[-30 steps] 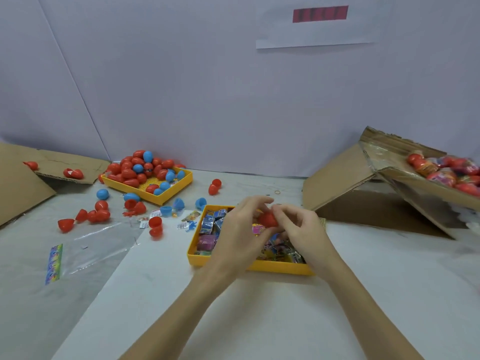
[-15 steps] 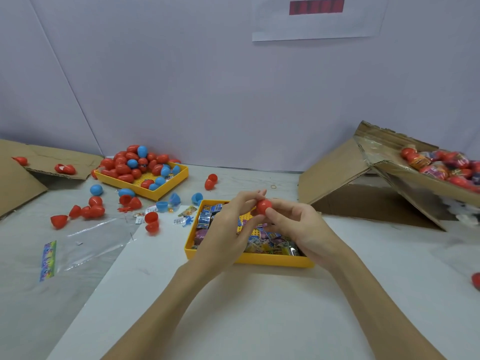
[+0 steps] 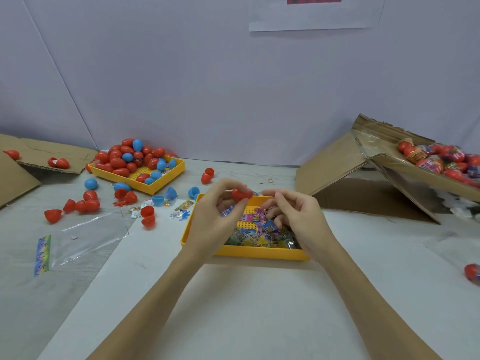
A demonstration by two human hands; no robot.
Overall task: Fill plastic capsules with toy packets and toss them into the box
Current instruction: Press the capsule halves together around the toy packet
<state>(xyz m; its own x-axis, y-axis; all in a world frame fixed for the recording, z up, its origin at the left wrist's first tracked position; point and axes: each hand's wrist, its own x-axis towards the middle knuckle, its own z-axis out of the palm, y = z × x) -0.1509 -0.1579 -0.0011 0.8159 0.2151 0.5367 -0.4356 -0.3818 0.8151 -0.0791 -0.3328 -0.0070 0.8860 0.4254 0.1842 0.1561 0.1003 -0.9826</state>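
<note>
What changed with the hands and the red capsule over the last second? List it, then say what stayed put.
The right hand let go of the red capsule and drew back to the right; its fingers are loosely curled over the packets tray. The left hand alone now pinches the capsule above the tray. The tray, the loose capsules on the table and the cardboard box stayed where they were.
</note>
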